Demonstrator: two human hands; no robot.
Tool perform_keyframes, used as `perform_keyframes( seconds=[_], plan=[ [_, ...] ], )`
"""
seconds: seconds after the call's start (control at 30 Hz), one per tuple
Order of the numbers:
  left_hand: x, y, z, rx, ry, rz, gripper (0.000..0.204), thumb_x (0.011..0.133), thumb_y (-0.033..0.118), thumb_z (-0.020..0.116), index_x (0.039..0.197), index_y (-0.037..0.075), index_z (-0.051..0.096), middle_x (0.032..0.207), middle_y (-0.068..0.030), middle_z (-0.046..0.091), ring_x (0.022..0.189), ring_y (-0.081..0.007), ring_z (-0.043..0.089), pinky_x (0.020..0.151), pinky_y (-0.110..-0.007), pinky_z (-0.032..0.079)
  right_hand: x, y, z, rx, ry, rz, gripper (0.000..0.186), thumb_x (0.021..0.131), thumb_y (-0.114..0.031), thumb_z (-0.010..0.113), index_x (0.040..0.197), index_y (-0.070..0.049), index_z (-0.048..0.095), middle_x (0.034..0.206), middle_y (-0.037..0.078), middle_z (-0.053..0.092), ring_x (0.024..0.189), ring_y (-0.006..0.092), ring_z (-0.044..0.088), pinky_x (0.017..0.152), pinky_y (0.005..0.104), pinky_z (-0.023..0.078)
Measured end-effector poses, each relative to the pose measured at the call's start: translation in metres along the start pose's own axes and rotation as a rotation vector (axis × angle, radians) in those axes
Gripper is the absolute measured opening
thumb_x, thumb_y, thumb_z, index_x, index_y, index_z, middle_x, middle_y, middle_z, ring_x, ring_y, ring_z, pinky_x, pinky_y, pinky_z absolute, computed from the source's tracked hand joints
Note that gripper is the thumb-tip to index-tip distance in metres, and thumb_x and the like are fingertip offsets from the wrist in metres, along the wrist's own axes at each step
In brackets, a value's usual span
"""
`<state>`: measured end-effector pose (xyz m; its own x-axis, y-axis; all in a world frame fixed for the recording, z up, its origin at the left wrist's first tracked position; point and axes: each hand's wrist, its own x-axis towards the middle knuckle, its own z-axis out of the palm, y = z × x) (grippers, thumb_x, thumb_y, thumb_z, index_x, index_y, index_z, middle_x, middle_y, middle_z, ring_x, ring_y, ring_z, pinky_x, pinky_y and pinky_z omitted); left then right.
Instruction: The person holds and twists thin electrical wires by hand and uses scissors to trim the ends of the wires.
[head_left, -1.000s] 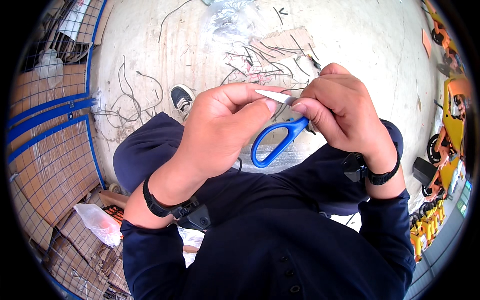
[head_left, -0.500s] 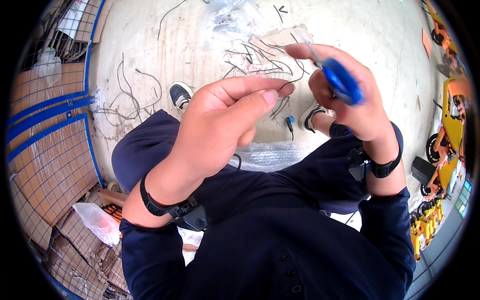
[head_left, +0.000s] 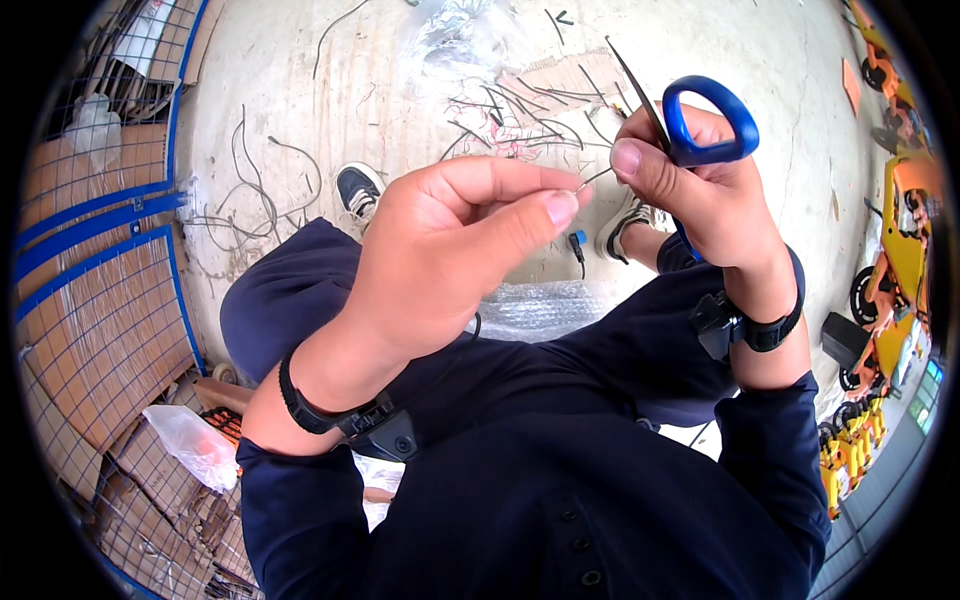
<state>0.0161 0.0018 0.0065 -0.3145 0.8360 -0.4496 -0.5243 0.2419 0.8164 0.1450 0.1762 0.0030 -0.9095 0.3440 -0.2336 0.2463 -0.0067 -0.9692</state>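
A thin dark wire (head_left: pixel 597 179) spans the small gap between the two hands, nearer the person than the cardboard sheet (head_left: pixel 570 72) on the floor. The left hand (head_left: pixel 445 235) pinches one end between thumb and forefinger. The right hand (head_left: pixel 690 190) grasps the blue-handled scissors (head_left: pixel 712 152), and its thumb and curled forefinger seem to nip the wire's other end as well — the exact contact is hidden.

For good handling, the left pinch would best sit close to the working end, so that the thin strand cannot bend or twist. A steady, straight pull along the wire should serve better than a jerk. The blade points away from the person, toward the cardboard sheet's right edge; that is a safe carry, provided the handle is secure in the palm before the fingers pull. Whether the wire's end is bare cannot be told.

Counted: one wire between the hands, one pair of scissors, one cardboard sheet. Nearer the person than the sheet are one blue-ended connector (head_left: pixel 578 241), one bubble-wrap piece (head_left: pixel 540 310) and two shoes (head_left: pixel 357 190). Left of the sheet, one clear plastic bag (head_left: pixel 455 40) and a tangle of long wires (head_left: pixel 262 205). The dark offcuts (head_left: pixel 540 130) on and around the sheet — many, overlapping — defy an exact count.
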Motion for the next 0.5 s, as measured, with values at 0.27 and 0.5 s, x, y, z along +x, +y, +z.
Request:
perform_keyframes(
  seconds=[0.27, 0.5],
  plan=[
    [0.0009, -0.0028, 0.0029, 0.1, 0.013, 0.044, 0.02, 0.089, 0.008, 0.061, 0.104, -0.005, 0.065, 0.078, -0.0035, 0.067, 0.044, 0.0019, 0.031, 0.039, -0.016, 0.021, -0.0053, -0.0009, -0.0059, -0.026, -0.071, -0.065, 0.011, 0.086, -0.01, 0.068, 0.09, 0.0, 0.067, 0.07, -0.006, 0.054, 0.065, 0.0023, 0.045, 0.057, 0.0194, 0.037],
    [0.0032, -0.0048, 0.0037, 0.049, -0.035, 0.004, 0.021, 0.09, 0.008, 0.059, 0.105, -0.005, 0.064, 0.092, -0.0098, 0.069, 0.043, 0.0011, 0.031, 0.038, -0.017, 0.021, -0.0022, -0.0017, -0.0084, -0.049, -0.038, 0.004, 0.011, 0.083, -0.008, 0.07, 0.091, 0.0, 0.067, 0.07, -0.005, 0.057, 0.065, 0.0022, 0.047, 0.058, 0.0197, 0.039]
  ],
)
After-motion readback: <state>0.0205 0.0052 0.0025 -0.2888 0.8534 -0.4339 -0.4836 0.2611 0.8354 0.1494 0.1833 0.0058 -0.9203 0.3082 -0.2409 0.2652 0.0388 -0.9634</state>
